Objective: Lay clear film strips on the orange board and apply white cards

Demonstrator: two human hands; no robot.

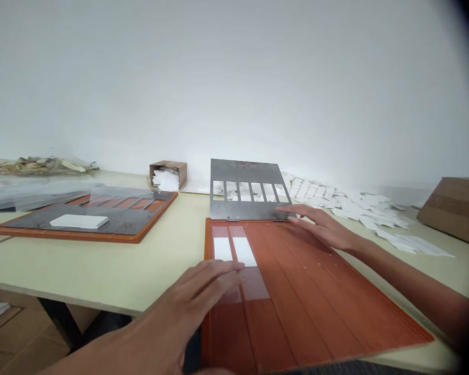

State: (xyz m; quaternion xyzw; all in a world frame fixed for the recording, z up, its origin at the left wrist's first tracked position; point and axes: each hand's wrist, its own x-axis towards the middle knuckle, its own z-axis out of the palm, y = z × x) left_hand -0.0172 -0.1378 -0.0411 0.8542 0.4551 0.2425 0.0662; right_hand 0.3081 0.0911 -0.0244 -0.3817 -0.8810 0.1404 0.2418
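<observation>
Both hands are open, with neither closing on any object. The left hand [191,302] lies flat, its fingers [226,276] extended over the near-left part of a rust-orange ribbed rectangular board [297,297], which sits directly beneath and between the hands. The fingers reach the ends of two white rectangular paper strips [234,250], which lie side by side in the board's channels, just ahead of the left fingertips. A translucent film strip [255,284] extends from the right-hand paper strip toward the person. The right hand [320,226] rests open at the board's far edge, its fingers [293,211] reaching the join with a grey rectangular metal plate [245,174]. The plate has a row of rectangular windows and stands beyond the right hand, connected to the board by small metal hinges [231,219]. This hinged arrangement appears to let the plate fold over the board while staying aligned with its channels. The flat hand placement appears to steady the board on the pale green table [101,265]. Left of the left hand lies a second orange board [74,235], carrying a grey plate and a white block [79,221]. Loose white paper pieces [359,208] are spread beyond the right hand, apparently kept within reach.
</observation>
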